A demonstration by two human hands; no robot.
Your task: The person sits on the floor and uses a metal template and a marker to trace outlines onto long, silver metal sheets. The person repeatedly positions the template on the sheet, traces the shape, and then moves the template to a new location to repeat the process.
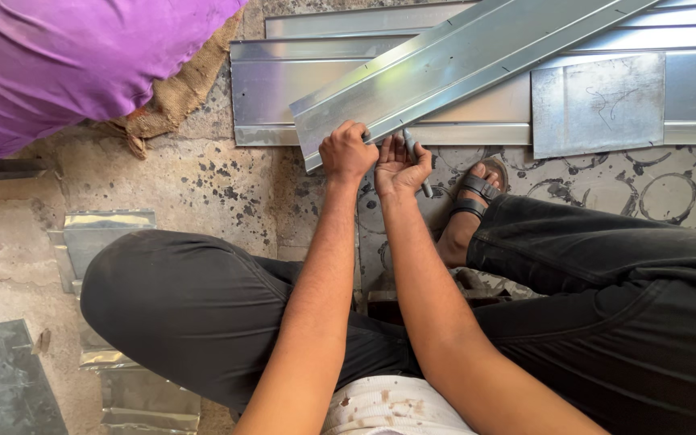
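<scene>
We've got the left hand [346,151] with grip clamped on the near corner of the channel [445,68]. Right hand [400,167] half open, palm up, loosely holding a pen [416,161]. Channel: shiny folded steel, lying diagonally on flat sheets [380,80] on the floor.

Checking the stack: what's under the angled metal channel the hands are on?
The angled channel lies across flat metal sheets on the stone floor. What lies beneath those sheets is hidden.
</scene>
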